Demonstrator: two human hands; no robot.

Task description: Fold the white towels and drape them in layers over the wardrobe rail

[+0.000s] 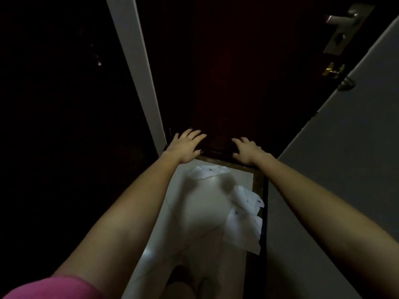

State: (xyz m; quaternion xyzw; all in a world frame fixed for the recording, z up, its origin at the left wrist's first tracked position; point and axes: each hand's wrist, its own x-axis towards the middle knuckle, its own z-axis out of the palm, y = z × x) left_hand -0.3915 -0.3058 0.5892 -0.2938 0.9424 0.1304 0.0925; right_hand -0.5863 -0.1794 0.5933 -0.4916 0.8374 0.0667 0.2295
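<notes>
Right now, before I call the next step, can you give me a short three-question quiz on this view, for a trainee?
1. True or false: the right hand holds one of the white towels.
2. Where does the door handle show in the view? A. upper right. B. lower left. C. centre, between the hands.
3. Fill in: the sleeve at the lower left of the view is ____.

Key
1. False: the white towels lie on the pale floor, and that hand rests on a dark edge.
2. A.
3. Pink.
</notes>
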